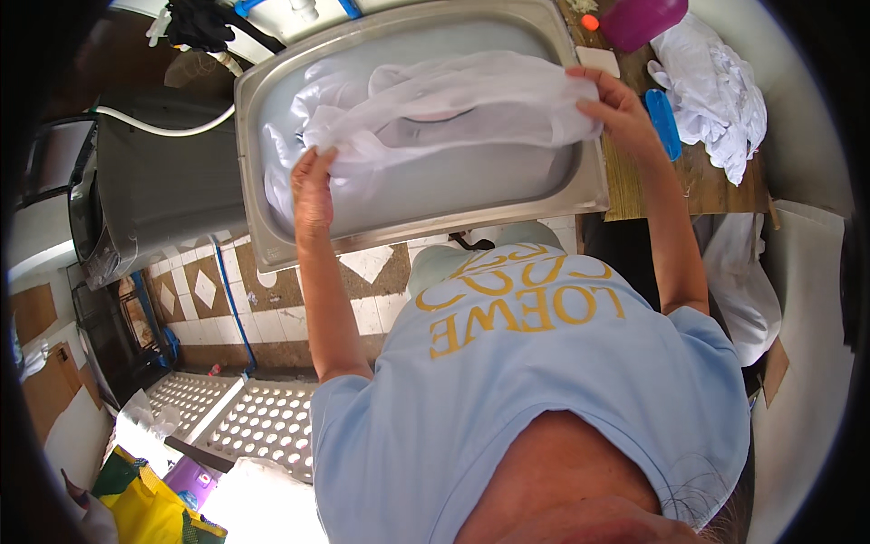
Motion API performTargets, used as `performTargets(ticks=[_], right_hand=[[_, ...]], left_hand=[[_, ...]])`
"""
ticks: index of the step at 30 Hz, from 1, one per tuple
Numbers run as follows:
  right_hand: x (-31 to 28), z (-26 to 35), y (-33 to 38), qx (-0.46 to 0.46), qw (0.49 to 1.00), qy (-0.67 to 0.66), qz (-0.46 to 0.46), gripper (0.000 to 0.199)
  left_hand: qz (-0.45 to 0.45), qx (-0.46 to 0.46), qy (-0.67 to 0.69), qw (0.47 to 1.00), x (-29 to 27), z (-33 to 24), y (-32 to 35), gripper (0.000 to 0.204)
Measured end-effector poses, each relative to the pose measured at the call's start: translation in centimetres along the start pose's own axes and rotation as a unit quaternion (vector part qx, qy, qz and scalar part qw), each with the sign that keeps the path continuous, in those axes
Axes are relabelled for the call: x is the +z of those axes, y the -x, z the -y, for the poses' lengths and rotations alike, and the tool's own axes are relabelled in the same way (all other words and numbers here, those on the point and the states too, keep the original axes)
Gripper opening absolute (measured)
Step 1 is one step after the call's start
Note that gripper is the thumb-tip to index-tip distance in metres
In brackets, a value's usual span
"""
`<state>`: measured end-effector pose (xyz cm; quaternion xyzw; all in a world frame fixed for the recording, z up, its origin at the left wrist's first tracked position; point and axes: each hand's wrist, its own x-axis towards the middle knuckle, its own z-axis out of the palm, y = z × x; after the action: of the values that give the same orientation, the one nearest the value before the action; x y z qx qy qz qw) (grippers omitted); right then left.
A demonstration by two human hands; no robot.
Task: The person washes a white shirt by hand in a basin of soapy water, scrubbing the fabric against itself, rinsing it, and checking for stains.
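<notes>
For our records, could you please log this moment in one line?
left hand: pinches white cloth; right hand: pinches other end; below: metal sink

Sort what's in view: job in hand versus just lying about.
In the job:
white cloth, held by left hand and right hand
metal basin
cloudy water

Apparently lying about:
yellow-and-green bag
purple container
heaped white fabric (link unclear)

- The left forearm [326,290] is pointing forward, lying almost straight up the view.
- The left hand [314,190] is pinching, its thumb and fingertips pressing towards each other at the top.
- The right forearm [671,222] is slanting forward and inward.
- The right hand [612,104] is pointing leftward, its thumb and fingers gripping.
- Both hands are resting well apart, the right one sitting farther forward.
</notes>
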<state>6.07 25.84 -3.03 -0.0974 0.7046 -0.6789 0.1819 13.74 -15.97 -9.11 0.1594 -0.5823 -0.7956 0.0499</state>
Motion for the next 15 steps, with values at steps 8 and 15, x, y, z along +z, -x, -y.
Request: performTargets(ticks=[8,15], right_hand=[[3.2,-5.1,4.1,0.048,0.995,0.041,-0.074,0.027],[3.3,-6.6,4.4,0.039,0.991,-0.009,-0.129,0.027]], left_hand=[[-0.013,-0.008,-0.190,0.982,-2.2,5.2,3.1,0.012],[-0.018,-0.057,-0.113,0.992,-2.7,4.9,2.5,0.034]])
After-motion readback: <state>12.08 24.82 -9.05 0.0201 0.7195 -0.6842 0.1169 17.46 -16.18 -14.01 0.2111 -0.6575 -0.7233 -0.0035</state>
